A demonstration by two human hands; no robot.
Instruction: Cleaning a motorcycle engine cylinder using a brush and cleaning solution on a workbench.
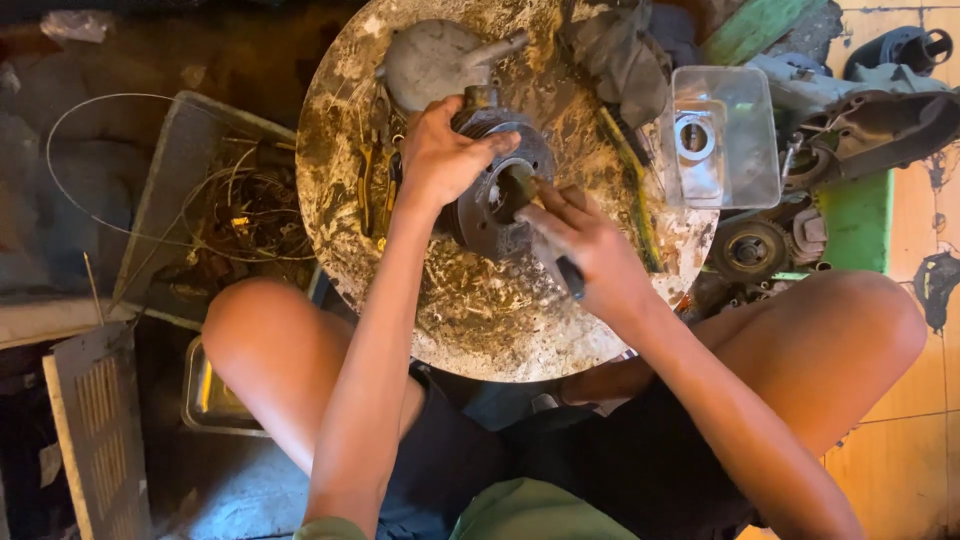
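Left hand (pixel 445 155) clamps the rim of a round metal disc part (pixel 497 190), steadying it on the dirty round counter (pixel 480 310). Right hand (pixel 585 250) grips a dark-handled tool (pixel 565 270), tip poking into the disc's centre hole. Clear plastic box (pixel 722 135) sits well right.

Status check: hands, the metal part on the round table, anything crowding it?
Left hand grips round metal part. Right hand holds dark-handled tool at its centre hole. Clear plastic container alongside, apart.

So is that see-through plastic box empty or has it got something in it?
Not empty. The clear plastic box lies open-topped with a ring-shaped part inside.
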